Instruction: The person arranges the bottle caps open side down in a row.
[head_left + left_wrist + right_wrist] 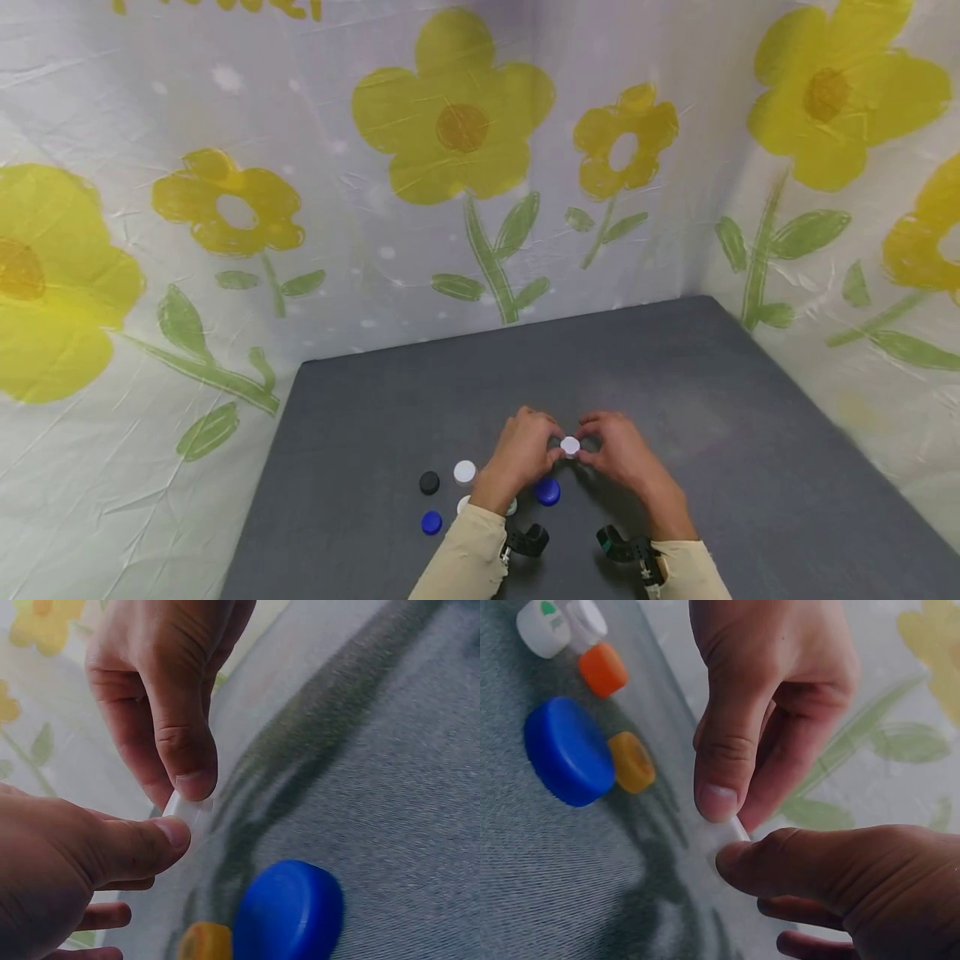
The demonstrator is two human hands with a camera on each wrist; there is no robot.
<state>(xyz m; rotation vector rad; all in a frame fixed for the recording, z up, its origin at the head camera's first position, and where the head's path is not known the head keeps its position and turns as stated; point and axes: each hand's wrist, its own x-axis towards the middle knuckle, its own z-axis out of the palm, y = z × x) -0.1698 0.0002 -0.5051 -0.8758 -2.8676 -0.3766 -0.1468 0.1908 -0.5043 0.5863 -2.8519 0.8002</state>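
A small white bottle cap (570, 447) is between both hands above the dark table. My left hand (523, 446) pinches its left side with thumb and fingertips. From the right side my right hand (618, 450) pinches the same cap. In the left wrist view the thumbs meet near the cap's pale edge (199, 813), and the fingers cover much of it. Closest to the hands on the table lies a large blue cap (547, 492), with a small yellow cap (632, 762) beside it. An orange cap (603, 669) lies further along in the right wrist view.
Left of my left forearm are a black cap (429, 482), a white cap (464, 473) and a smaller blue cap (431, 522). My left wrist partly hides other white caps. The grey table (360, 417) meets flower-printed sheets (360, 275) at the back and sides.
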